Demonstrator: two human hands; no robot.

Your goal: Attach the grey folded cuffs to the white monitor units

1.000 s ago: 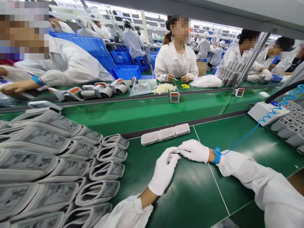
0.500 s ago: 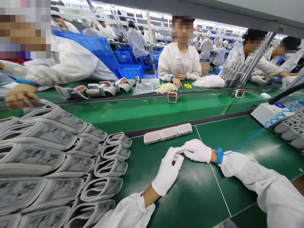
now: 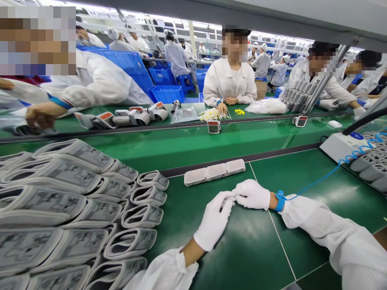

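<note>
Work position at green bench [image 3: 242, 245]
Left hand [image 3: 214, 220] and right hand [image 3: 253, 194] meet at curled fingertips; grip cannot be determined. Three pale cases [image 3: 216, 172] lie just beyond. Stacked grey cuffs [image 3: 72, 209] flank left; white box [image 3: 341, 148], right.

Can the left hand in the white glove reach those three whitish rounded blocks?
Probably yes: the left hand is close to the three whitish rounded blocks, and nothing seems to stand in between.
</note>
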